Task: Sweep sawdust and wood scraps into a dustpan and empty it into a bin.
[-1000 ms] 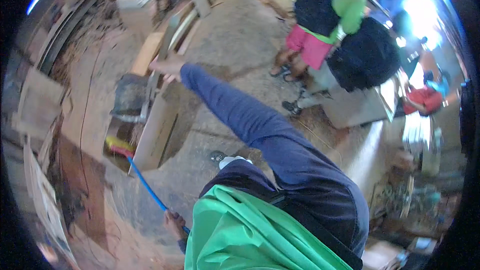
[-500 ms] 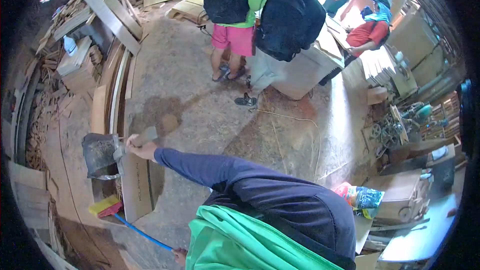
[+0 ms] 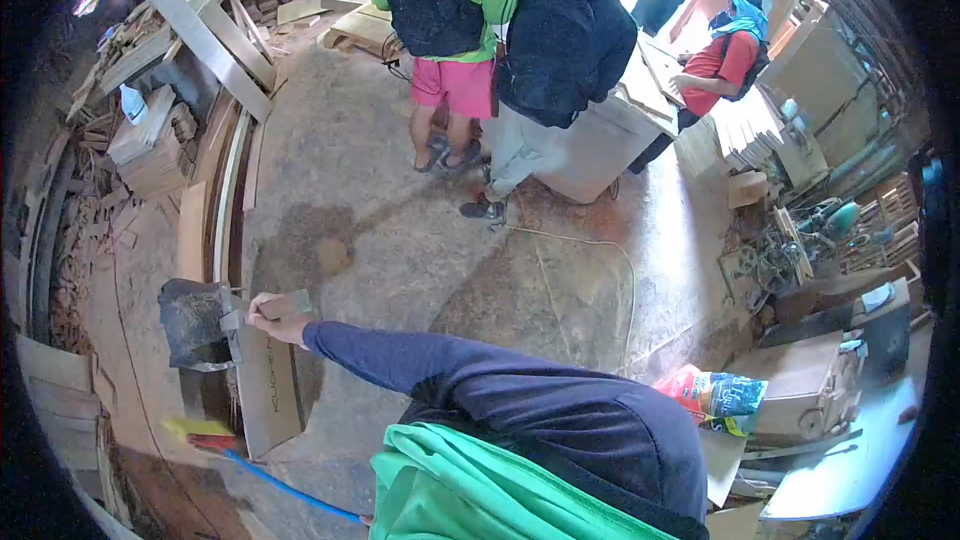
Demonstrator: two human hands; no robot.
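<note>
My right hand (image 3: pixel 279 316), at the end of a dark-sleeved arm stretched to the left, is closed round the short wooden handle of a dark dustpan (image 3: pixel 195 325). The pan hangs over the upper part of a cardboard box (image 3: pixel 268 395), whose inside is mostly hidden. Beside the box's near end is a broom (image 3: pixel 290 489) with a yellow and red head and a blue stick. My left hand (image 3: pixel 367 519) shows only as a sliver at the stick's upper end, where it grips it; green cloth over my body hides the rest.
Long boards (image 3: pixel 232 195) lie beyond the box, with stacked wood and scraps at left. Two people wearing backpacks (image 3: pixel 560 50) stand ahead at a workbench (image 3: pixel 590 155); another in red is at right. A cord (image 3: pixel 570 236) crosses the dusty floor. A colourful bag (image 3: pixel 715 395) sits at right.
The dustpan and my right hand have shifted slightly left and down. The broom head has dropped lower, and my left hand has slipped mostly behind the green cloth.
</note>
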